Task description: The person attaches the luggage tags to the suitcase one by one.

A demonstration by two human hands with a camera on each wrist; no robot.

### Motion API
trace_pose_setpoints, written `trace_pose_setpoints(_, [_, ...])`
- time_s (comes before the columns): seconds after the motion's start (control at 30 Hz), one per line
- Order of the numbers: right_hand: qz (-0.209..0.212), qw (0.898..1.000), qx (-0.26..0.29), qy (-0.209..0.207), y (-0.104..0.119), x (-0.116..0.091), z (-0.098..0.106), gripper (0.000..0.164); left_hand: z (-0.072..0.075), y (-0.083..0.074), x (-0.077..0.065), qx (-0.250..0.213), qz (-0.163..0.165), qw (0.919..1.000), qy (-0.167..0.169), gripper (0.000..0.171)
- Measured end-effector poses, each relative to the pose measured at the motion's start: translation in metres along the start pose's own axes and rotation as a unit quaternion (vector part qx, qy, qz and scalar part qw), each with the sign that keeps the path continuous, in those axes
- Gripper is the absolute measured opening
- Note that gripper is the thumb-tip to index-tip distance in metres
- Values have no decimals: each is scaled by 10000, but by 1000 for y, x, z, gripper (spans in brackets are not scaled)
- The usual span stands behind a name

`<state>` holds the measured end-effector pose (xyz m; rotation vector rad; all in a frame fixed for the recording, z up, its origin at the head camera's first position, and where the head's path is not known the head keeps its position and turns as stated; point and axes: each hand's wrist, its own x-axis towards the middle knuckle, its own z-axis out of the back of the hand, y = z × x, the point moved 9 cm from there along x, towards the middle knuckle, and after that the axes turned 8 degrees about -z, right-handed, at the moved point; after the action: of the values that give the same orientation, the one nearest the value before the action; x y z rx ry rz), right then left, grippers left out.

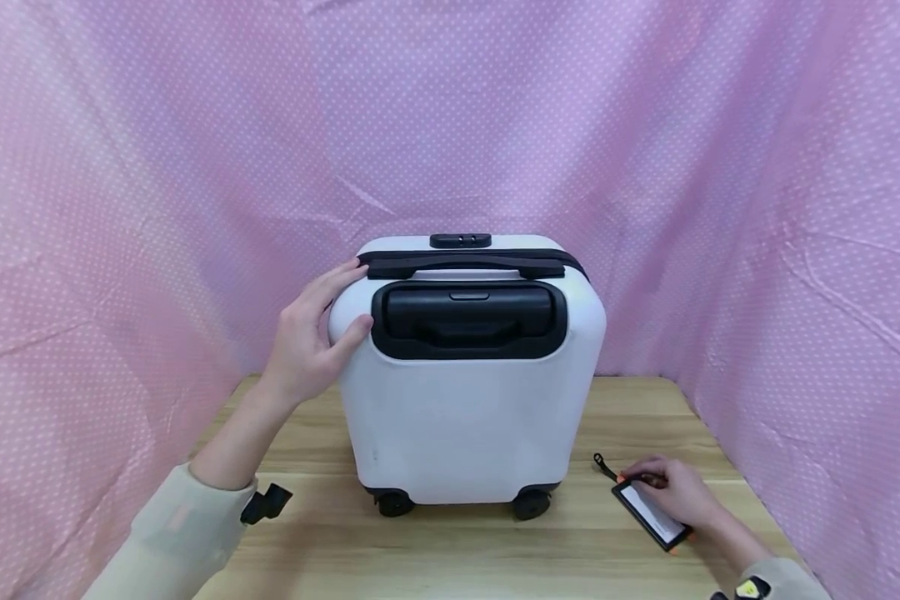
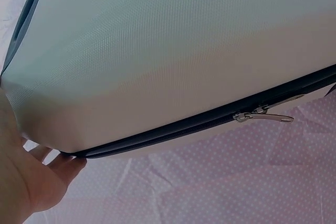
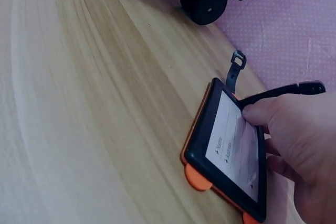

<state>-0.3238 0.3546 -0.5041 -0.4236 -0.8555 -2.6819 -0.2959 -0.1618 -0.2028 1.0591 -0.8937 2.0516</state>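
Observation:
A white suitcase (image 1: 457, 425) stands upright on its wheels, its black pull handle (image 1: 468, 312) facing me and folded down. My left hand (image 1: 311, 333) rests on its upper left corner, thumb on the near face and fingers along the top. In the left wrist view, two zipper pulls (image 2: 270, 117) hang along the black zipper of the suitcase. At lower right, my right hand (image 1: 675, 492) pinches a black-framed luggage tag (image 3: 223, 140) with orange edges, near its strap end. The tag's white card faces up, and a black buckle strap (image 3: 235, 69) extends from its top.
The suitcase stands on a wooden table (image 1: 330, 550). Pink dotted cloth (image 1: 450, 125) hangs behind and along both sides. On top of the suitcase are a combination lock (image 1: 461, 241) and a black carry handle (image 1: 465, 263).

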Motion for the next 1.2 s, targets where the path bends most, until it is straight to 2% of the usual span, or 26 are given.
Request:
trace_pose_setpoints(0.1, [203,9993,320,21,1,0,1,23,0,-1,1,0,-10,10000,-2,57])
trace_pose_setpoints(0.27, [141,9932,1045,497,-3,2,4,15,1,-1,1,32,-23,10000,-41,57])
trace_pose_setpoints(0.47, [-238,9943,782,688,1,7,19,13,0,-1,1,50,-26,10000,-29,57])
trace_pose_setpoints(0.63, [-543,9916,834,826,8,9,30,7,0,0,2,37,-20,10000,-6,57])
trace_pose_setpoints(0.83, [-675,9922,878,577,19,12,47,7,-1,1,1,46,10,10000,15,57])
trace_pose_setpoints(1.07, [-56,9946,973,347,45,21,68,13,-1,1,1,31,-4,10000,3,57])
trace_pose_setpoints(1.2, [69,9949,997,153,57,25,78,17,-1,1,1,37,-22,10000,5,57])
